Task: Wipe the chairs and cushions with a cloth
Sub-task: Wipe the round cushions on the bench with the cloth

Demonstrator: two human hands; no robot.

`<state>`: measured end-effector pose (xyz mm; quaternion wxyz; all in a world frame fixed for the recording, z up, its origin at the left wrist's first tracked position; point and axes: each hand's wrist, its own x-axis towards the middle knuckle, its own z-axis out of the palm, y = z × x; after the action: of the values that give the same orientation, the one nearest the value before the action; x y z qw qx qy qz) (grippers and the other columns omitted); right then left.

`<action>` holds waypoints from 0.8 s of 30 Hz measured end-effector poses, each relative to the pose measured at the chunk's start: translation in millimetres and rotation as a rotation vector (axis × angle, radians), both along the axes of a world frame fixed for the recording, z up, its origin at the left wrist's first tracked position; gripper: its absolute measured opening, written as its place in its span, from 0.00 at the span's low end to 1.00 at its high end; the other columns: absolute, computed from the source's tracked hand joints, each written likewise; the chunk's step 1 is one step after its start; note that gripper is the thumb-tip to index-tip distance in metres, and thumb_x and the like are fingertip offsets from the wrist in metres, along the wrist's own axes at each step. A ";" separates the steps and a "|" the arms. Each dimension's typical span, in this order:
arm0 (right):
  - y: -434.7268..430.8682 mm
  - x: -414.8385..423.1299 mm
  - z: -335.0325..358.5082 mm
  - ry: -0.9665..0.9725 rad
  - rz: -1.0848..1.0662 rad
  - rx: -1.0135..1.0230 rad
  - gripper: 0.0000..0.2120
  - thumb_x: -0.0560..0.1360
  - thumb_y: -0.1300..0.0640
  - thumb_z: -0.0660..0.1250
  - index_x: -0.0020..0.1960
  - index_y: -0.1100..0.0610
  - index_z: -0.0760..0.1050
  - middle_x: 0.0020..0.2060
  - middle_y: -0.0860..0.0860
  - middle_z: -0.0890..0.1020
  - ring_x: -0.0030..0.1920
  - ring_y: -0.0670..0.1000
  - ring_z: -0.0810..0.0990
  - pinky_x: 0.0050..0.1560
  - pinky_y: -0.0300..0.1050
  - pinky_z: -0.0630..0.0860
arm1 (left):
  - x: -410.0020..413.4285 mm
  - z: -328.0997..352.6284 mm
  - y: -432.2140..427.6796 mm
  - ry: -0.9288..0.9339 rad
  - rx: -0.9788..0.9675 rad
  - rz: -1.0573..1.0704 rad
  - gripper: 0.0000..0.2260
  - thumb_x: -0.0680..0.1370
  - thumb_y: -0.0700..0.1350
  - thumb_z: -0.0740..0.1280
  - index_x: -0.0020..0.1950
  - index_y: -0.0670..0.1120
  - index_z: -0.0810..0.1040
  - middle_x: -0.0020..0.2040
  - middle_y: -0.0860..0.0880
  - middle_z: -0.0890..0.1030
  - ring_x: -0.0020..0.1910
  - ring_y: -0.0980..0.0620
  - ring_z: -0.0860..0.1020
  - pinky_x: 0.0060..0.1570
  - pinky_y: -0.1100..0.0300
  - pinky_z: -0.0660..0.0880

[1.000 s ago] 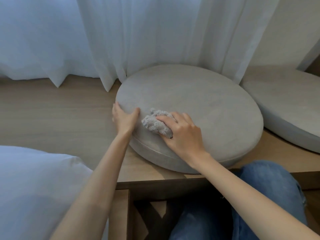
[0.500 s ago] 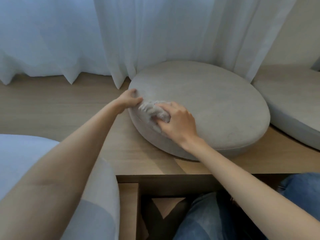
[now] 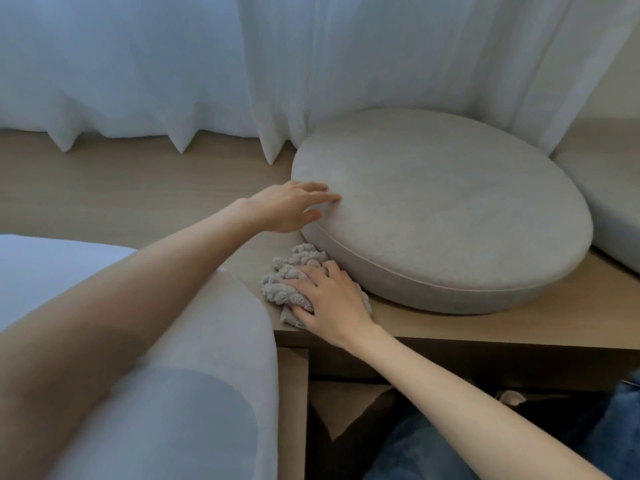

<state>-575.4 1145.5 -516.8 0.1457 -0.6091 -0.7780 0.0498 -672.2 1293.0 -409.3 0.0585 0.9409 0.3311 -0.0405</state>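
The left hand (image 3: 294,206) rests straight-fingered on the round cushion (image 3: 443,209) while the right hand (image 3: 329,301) grips the bunched cloth (image 3: 289,277) on the worktop (image 3: 138,188) just beside it, probably wiping the cushion's side, so the next stroke calls for following its rim.

nubby terry cloth (image 3: 292,277), matt suede-like fabric cushion (image 3: 440,209), smooth matt wood bench (image 3: 121,188), sheer curtain (image 3: 346,64).

One view, head-worn and wide-angle. It looks forward and steeply down from over the near edge of the counter (image 3: 121,192), facing the white curtain (image 3: 381,64) along the far side. Range is close: the forearms enter from the left edge and the bottom right corner. The cloth (image 3: 287,282) lies near frame centre, and the round cushion (image 3: 450,209) is right of centre.
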 end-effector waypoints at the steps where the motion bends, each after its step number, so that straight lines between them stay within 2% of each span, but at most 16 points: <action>1: -7.9 10.3 0.5 -0.003 0.031 0.017 0.21 0.76 0.44 0.63 0.67 0.47 0.73 0.66 0.48 0.73 0.59 0.55 0.68 0.55 0.52 0.71 | 2.8 -0.9 -0.1 -0.002 0.013 0.002 0.21 0.83 0.52 0.54 0.76 0.59 0.56 0.77 0.52 0.58 0.75 0.47 0.58 0.69 0.48 0.63; 6: -52.4 61.9 0.0 -0.026 0.132 0.039 0.21 0.73 0.46 0.67 0.65 0.47 0.75 0.61 0.47 0.77 0.54 0.54 0.72 0.47 0.50 0.76 | 21.3 -12.3 -13.4 -0.016 0.053 0.005 0.23 0.82 0.57 0.50 0.77 0.57 0.53 0.78 0.48 0.55 0.75 0.45 0.57 0.71 0.45 0.61; 8: -51.2 56.7 0.1 -0.037 0.117 0.067 0.22 0.73 0.46 0.67 0.66 0.48 0.74 0.63 0.48 0.76 0.57 0.55 0.73 0.51 0.51 0.76 | 32.3 -15.0 -21.6 -0.039 0.066 -0.013 0.24 0.82 0.58 0.49 0.78 0.56 0.52 0.78 0.48 0.55 0.75 0.44 0.56 0.72 0.46 0.58; 10: -42.1 39.0 -1.7 -0.052 0.106 0.058 0.23 0.76 0.45 0.63 0.69 0.47 0.70 0.68 0.48 0.72 0.63 0.54 0.69 0.60 0.50 0.71 | 41.0 -17.4 -29.0 -0.060 0.071 -0.042 0.24 0.82 0.58 0.49 0.77 0.56 0.53 0.78 0.48 0.55 0.75 0.44 0.55 0.73 0.47 0.56; 12: -36.0 29.0 -4.8 -0.033 0.101 0.050 0.23 0.76 0.45 0.62 0.71 0.47 0.69 0.70 0.48 0.70 0.65 0.54 0.67 0.62 0.51 0.68 | 48.2 -19.6 -35.4 -0.097 0.069 -0.057 0.23 0.82 0.58 0.49 0.77 0.56 0.54 0.77 0.48 0.57 0.75 0.44 0.55 0.73 0.47 0.56; 15: -48.3 50.8 -3.2 -0.023 0.147 0.067 0.22 0.74 0.46 0.67 0.67 0.49 0.74 0.64 0.50 0.75 0.59 0.55 0.72 0.55 0.51 0.73 | 61.1 -21.4 -42.2 -0.148 0.079 -0.085 0.22 0.82 0.56 0.49 0.77 0.56 0.57 0.77 0.48 0.59 0.75 0.44 0.56 0.73 0.48 0.55; 18: -77.2 101.4 -4.5 -0.019 0.214 0.114 0.20 0.70 0.46 0.71 0.61 0.50 0.79 0.57 0.49 0.80 0.52 0.53 0.75 0.46 0.47 0.74 | 84.6 -23.6 -51.9 -0.200 0.090 -0.136 0.21 0.83 0.54 0.50 0.76 0.56 0.60 0.76 0.50 0.61 0.74 0.45 0.58 0.73 0.49 0.56; 24: -123.4 187.9 -9.4 -0.039 0.196 0.191 0.17 0.68 0.46 0.73 0.53 0.53 0.82 0.50 0.51 0.83 0.43 0.53 0.73 0.45 0.44 0.71 | 163.4 -27.3 -82.6 -0.231 0.103 -0.285 0.20 0.83 0.53 0.50 0.75 0.56 0.62 0.75 0.50 0.63 0.74 0.46 0.60 0.71 0.50 0.58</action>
<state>-387.4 1022.1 -526.3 0.1821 -0.5144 -0.8377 -0.0223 -508.8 1210.4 -436.7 0.0416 0.9784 0.1874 0.0769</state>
